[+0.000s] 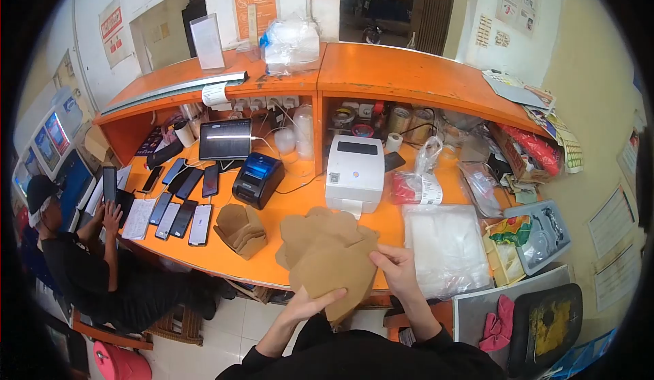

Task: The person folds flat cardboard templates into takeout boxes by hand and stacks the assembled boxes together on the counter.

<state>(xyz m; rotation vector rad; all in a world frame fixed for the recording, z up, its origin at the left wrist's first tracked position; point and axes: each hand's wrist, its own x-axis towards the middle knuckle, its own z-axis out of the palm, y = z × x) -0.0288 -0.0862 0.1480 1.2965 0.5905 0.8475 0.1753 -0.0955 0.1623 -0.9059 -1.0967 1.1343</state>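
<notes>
Over the front edge of the orange counter I hold a brown kraft cardboard food box [334, 267], partly unfolded, its flaps spread. My left hand [315, 306] grips its lower left edge, thumb on top. At the right edge, my right hand [398, 268] pinches a flap between thumb and fingers. More brown cardboard with rounded flaps lies behind it; whether this is a separate piece I cannot tell. To the left, a folded-up cardboard box [240, 231] stands open-topped on the counter.
A white label printer [354, 172] and black receipt printer [258, 180] stand behind the boxes. Several phones [199, 225] and a tablet [225, 139] are at left. Clear plastic bags [446, 249] lie at right, near a grey tray [539, 233]. A seated person [82, 257] holds a phone at far left.
</notes>
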